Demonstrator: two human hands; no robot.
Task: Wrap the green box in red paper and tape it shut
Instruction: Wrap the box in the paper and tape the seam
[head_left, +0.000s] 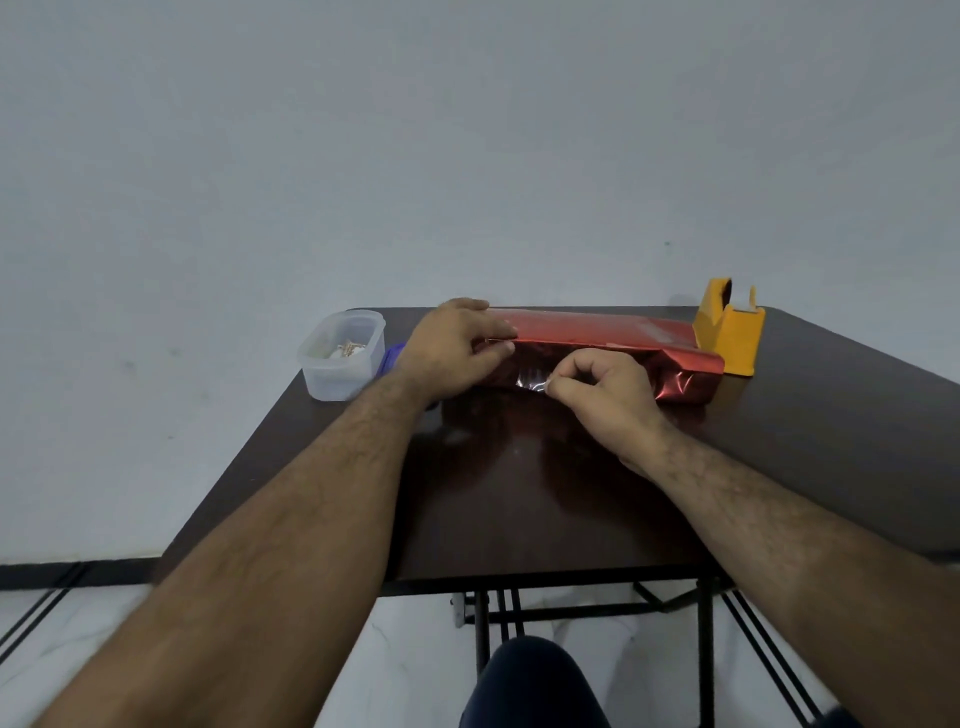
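at mid-table, the right hand (605, 387) is curled, thumb and forefinger pinching what looks like a small pale bit of tape against the near face of the red paper (587, 338); can't tell for sure it's tape, too small. left hand (457, 348) sits at the left end of the parcel, fingers over the top edge and thumb on the near side, gripping the fold of paper so it stays put.

outward from there: the green box isn't visible at all, it's presumably inside the paper, judging by the long flat shape lying across the far half of the table (519, 509). right end of the paper looks crumpled and loose, not folded flat. yellow tape dispenser (727, 332) stands just beside that right end, poss. touching. clear plastic tub (340, 356) w/ small bits inside sits near the left end, and something blue (389, 358) peeks out betw. tub and left wrist, can't id it.

progress, as a judgement: box is wrapped round lengthwise, long seam is being taped now. left to do: prob. both ends folded and taped, at least the right one.

count: 2 hands, 1 wrapped parcel, 1 dispenser, 1 tub, 1 blue thing, 1 table.
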